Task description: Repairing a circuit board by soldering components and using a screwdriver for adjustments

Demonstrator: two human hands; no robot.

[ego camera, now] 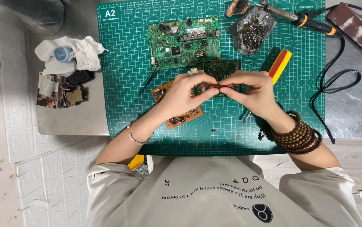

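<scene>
My left hand point(184, 93) and my right hand point(248, 89) meet over a green cutting mat point(130, 71), fingertips pinched together on a small thin reddish-brown part point(215, 85). Under them lies a dark green circuit board point(223, 68). A small orange-brown circuit board point(180, 117) sits below my left hand, partly hidden by it. A larger green circuit board point(184, 42) lies further back on the mat. My right wrist wears brown bead bracelets point(297, 136); my left wrist has a thin bangle.
A soldering iron point(311, 23) with black cord lies at the back right, beside a foil-wrapped dark lump point(252, 29). A red-yellow tool point(280, 65) and black tweezers point(149, 80) rest on the mat. White rags, a bottle point(63, 54) and small clutter sit left on the metal table.
</scene>
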